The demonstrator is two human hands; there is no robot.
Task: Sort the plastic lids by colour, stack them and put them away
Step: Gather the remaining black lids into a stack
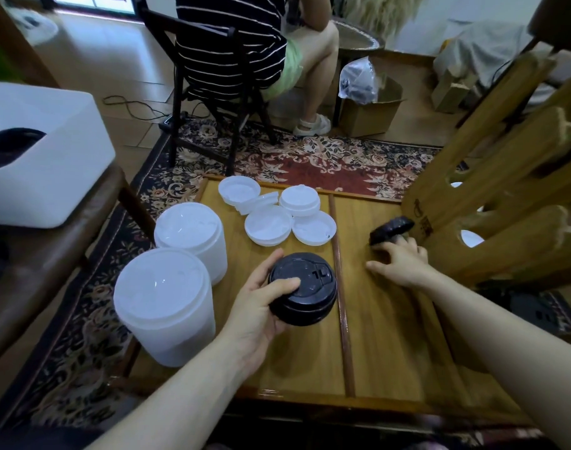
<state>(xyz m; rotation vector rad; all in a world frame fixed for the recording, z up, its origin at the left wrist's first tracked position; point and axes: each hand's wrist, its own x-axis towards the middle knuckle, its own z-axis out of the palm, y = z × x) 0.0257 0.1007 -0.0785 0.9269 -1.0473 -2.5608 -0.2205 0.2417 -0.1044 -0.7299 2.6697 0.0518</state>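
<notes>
1. The left hand [261,306] holds a stack of black lids [303,289] just above the tabletop [384,336], a little toward 6 o'clock from the centre; its grip is curled round the stack, thumb pressed flat on the top lid and fingers wrapped underneath.
2. The right hand [404,259] reaches toward 3 o'clock, where its fingertips touch a single black lid [391,229] that stands tilted on edge against the wooden chair [492,196]. The fingers are bent over the lid's lower rim, thumb stretched out sideways on the wood; whether this grip has truly closed on the lid cannot be told, as the lid is blurred.
3. Loose white lids [277,211] lie in a cluster at 12 o'clock on the tabletop, some upside down, several touching or overlapping one another.
4. Two tall stacks of white lids stand at the 9 o'clock edge: the nearer stack [164,306] toward 8 o'clock, the farther stack [193,237] just behind and touching it.
5. A raised wooden strip [342,303] runs from 12 to 6 o'clock, between the two hands.
6. At 10 o'clock, off the tabletop, a white bin [50,157] sits on a brown seat, with something dark inside.
7. Beyond, at 12 o'clock, a person in a striped top [229,43] sits on a black chair over a patterned rug [310,164].
</notes>
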